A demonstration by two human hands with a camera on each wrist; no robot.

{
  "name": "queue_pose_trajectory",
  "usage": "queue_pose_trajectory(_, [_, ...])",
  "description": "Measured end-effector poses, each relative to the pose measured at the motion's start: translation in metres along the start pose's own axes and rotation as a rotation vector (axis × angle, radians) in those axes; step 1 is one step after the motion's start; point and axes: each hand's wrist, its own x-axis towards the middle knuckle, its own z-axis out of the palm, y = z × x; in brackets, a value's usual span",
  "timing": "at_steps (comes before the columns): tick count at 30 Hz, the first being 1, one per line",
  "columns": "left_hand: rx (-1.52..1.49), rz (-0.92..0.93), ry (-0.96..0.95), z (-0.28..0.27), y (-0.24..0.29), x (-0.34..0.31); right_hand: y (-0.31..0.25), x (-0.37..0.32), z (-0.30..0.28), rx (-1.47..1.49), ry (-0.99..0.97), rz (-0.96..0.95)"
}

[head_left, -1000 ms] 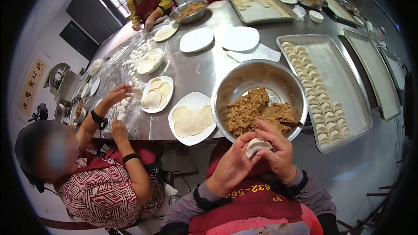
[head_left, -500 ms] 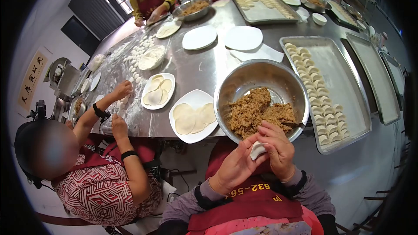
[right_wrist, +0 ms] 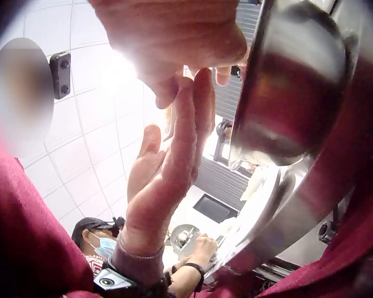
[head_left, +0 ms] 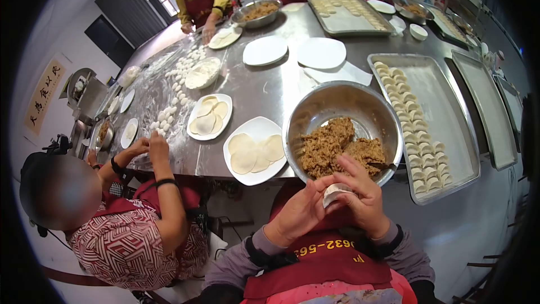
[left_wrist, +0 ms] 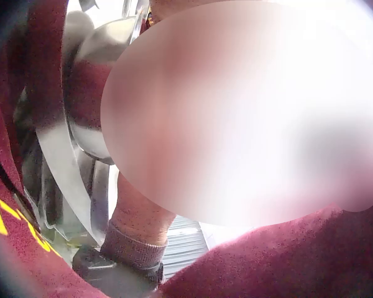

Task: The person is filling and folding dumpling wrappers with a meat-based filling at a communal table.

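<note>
A pale, folded dumpling [head_left: 336, 192] is between my two hands, just in front of the filling bowl. My left hand [head_left: 297, 213] holds it from one side, fingers under and behind it. The thumb and fingers of my right hand [head_left: 365, 200] pinch its edge from the other side. In the right wrist view my left hand [right_wrist: 165, 177] points upward, its fingertips meeting the right hand [right_wrist: 180, 37]; the dumpling is mostly hidden there. Blur covers most of the left wrist view. Brown minced filling [head_left: 329, 146] lies in the steel bowl [head_left: 298, 104] beyond my fingers.
Plates of round wrappers [head_left: 244, 157] stand left of the bowl. A metal tray [head_left: 450, 112] with rows of dumplings lies to the right. Flour and dough pieces [head_left: 180, 87] cover the left table. A person [head_left: 121, 236] sits close at my left; others work across the table.
The dumpling has turned a little between my hands, and my right fingers have shifted along its edge. The person at left has brought both hands together. The whole view has shifted slightly.
</note>
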Motion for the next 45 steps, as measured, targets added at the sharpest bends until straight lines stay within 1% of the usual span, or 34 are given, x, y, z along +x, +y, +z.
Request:
queue_pose_trajectory(2, [-0.03, -0.011, -0.081, -0.007, -0.001, 0.001, 0.004, 0.004, -0.006, 0.064, -0.11, 0.023])
queue_pose_trajectory(4, [0.042, -0.034, -0.024, 0.003, 0.003, 0.001, 0.006, 0.005, -0.011, 0.109, -0.197, 0.036])
queue_pose_trajectory(7, [0.109, -0.068, 0.023, 0.007, 0.007, 0.002, 0.009, 0.005, -0.011, 0.064, -0.206, 0.009])
queue_pose_trajectory(10, [0.151, -0.128, 0.033, 0.003, 0.011, 0.002, -0.002, 0.009, -0.008, 0.032, -0.172, 0.071])
queue_pose_trajectory(13, [0.123, -0.156, 0.013, 0.003, 0.009, 0.003, 0.005, 0.013, -0.014, -0.064, -0.303, -0.036])
queue_pose_trajectory(16, [0.14, -0.197, -0.046, -0.007, 0.008, 0.004, 0.007, 0.015, -0.019, -0.07, -0.367, -0.014])
queue_pose_trajectory(18, [0.1, -0.18, -0.002, -0.003, 0.006, 0.002, -0.001, 0.016, -0.018, -0.09, -0.378, 0.025])
queue_pose_trajectory(20, [0.083, -0.165, 0.037, 0.013, 0.013, 0.002, -0.007, 0.02, -0.014, -0.102, -0.362, 0.054])
queue_pose_trajectory(23, [0.118, -0.224, 0.027, -0.008, 0.005, 0.0, 0.0, 0.021, -0.017, -0.12, -0.465, -0.027])
queue_pose_trajectory(26, [0.158, -0.209, 0.034, -0.012, 0.001, -0.002, 0.006, 0.02, -0.021, -0.15, -0.51, -0.069])
queue_pose_trajectory(29, [0.122, -0.234, 0.036, -0.005, 0.007, -0.001, 0.001, 0.02, -0.018, -0.128, -0.454, -0.032])
queue_pose_trajectory(32, [0.127, -0.21, 0.003, -0.003, 0.005, 0.001, -0.006, 0.023, -0.013, -0.185, -0.51, -0.078])
queue_pose_trajectory(35, [0.136, -0.216, 0.032, 0.001, 0.007, 0.0, -0.002, 0.027, -0.019, -0.166, -0.606, -0.11])
queue_pose_trajectory(37, [0.122, -0.223, 0.041, 0.004, 0.007, 0.0, 0.0, 0.027, -0.02, -0.187, -0.626, -0.123])
queue_pose_trajectory(38, [0.119, -0.227, 0.042, 0.005, 0.008, 0.001, 0.0, 0.028, -0.02, -0.2, -0.634, -0.133])
queue_pose_trajectory(41, [0.124, -0.242, 0.051, -0.002, 0.008, -0.001, -0.004, 0.026, -0.02, -0.19, -0.586, -0.055])
queue_pose_trajectory(44, [0.063, -0.207, 0.043, 0.001, 0.008, 0.0, 0.0, 0.015, -0.026, 0.004, -0.421, 0.052])
queue_pose_trajectory(45, [0.073, -0.215, 0.053, 0.001, 0.009, 0.001, 0.002, 0.013, -0.025, 0.0, -0.402, 0.037])
